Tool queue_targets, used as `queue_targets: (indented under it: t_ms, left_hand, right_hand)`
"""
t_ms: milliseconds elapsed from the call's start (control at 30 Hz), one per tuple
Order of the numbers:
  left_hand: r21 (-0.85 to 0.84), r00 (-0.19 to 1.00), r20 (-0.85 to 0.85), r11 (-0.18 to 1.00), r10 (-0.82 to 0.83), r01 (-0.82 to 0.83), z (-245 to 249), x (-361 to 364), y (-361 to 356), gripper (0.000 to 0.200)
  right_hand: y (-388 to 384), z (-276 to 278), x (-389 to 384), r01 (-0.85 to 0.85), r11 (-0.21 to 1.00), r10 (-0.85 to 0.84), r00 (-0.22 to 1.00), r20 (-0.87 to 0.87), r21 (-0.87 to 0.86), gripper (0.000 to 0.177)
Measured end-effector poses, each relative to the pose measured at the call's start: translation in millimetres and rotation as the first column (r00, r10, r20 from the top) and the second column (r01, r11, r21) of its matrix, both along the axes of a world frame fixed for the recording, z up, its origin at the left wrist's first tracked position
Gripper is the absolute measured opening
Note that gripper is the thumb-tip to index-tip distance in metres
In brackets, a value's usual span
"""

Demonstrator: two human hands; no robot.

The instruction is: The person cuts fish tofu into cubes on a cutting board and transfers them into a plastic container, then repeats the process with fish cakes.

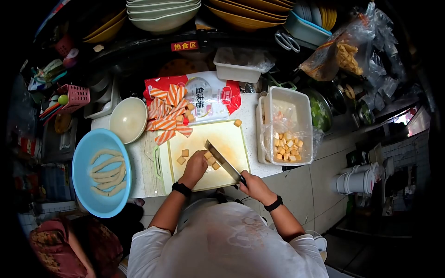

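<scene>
My right hand (257,187) is wrapped around the black handle of a cleaver (223,160), whose blade points up and left over the cutting board (236,139). Beside the blade, my left hand (194,167) has its fingers curled down against golden tofu cubes (211,161); the fingertips are partly hidden. A few more cubes lie left of that hand. Behind the board, orange-and-white striped pieces (167,111) are heaped with some cubes on a red and white food bag (211,99). To the right, cut cubes fill the bottom of a clear plastic tub (287,116).
A blue basin (78,176) with long pale dough-like strips and a cream bowl (129,120) stand at the left. Stacked bowls (162,21), scissors (287,41) and a white tub (241,72) sit at the back. Another person's arm (79,250) shows lower left.
</scene>
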State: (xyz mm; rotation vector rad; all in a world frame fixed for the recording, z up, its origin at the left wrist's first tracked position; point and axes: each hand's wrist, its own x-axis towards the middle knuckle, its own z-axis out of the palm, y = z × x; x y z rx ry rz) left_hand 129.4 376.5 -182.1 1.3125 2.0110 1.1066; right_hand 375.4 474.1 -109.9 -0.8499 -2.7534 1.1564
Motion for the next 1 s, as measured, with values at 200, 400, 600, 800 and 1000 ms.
queue_targets:
  t_ms: [200,400,600,800,1000]
  left_hand:
    - [-0.034,0.991,-0.119,0.998,-0.059,0.055,17,12,-12,0.067]
    - [-0.079,0.976,-0.216,0.996,0.021,-0.039,9,36,-6,0.082]
    - [-0.056,0.979,-0.192,0.996,0.064,-0.076,3,43,-1,0.081]
    - [-0.029,0.975,-0.215,0.998,0.053,-0.06,4,47,-3,0.087]
    - [-0.025,0.989,-0.129,0.997,0.073,-0.077,13,37,-13,0.086]
  right_hand:
    - [-5,1,-4,-0.03,0.999,0.029,1.0,0.004,0.017,0.022]
    - [-1,10,-11,-0.091,0.994,0.083,0.99,0.11,0.063,0.023]
    - [5,4,-11,-0.115,0.991,0.111,0.991,0.069,0.064,0.024]
    - [-4,0,-14,-0.063,0.993,0.056,0.996,0.073,0.102,0.023]
    - [-4,-3,-13,0.014,0.99,-0.018,0.999,0.03,0.142,0.011]
